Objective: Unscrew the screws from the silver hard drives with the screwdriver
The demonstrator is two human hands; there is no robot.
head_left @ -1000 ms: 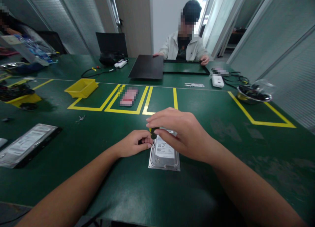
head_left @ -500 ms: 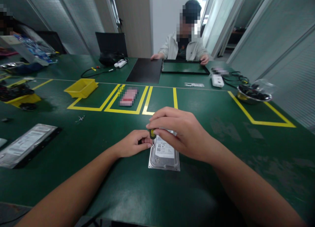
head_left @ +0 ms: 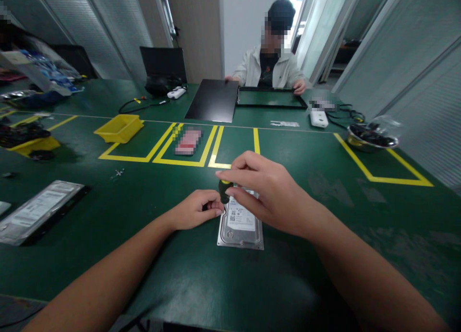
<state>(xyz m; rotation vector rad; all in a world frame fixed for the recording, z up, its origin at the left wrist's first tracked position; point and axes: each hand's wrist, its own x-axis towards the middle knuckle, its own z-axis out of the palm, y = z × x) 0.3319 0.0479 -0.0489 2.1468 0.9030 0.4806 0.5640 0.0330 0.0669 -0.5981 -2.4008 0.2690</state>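
Note:
A silver hard drive (head_left: 240, 233) with a white label lies flat on the green table in front of me. My right hand (head_left: 268, 193) is over its upper part, thumb and fingers closed round the dark handle of a screwdriver (head_left: 224, 192) with a yellow top. The screwdriver stands upright at the drive's left edge; its tip is hidden. On that same edge, my left hand (head_left: 200, 209) grips the drive with curled fingers and thumb. Part of the drive's far end is hidden by my right hand.
Another hard drive (head_left: 41, 212) lies at the left, with small screws (head_left: 118, 173) beyond it. Yellow trays (head_left: 120, 128) stand farther back. A metal bowl (head_left: 372, 137) of dark parts stands at the right. Opposite, a person (head_left: 268, 65) handles a black panel (head_left: 212, 100) and a frame (head_left: 272, 105).
My right fingers have lifted and shifted on the screwdriver, so more of its handle shows. My left hand and the drive stay put. The person opposite has tilted up the black panel's far edge.

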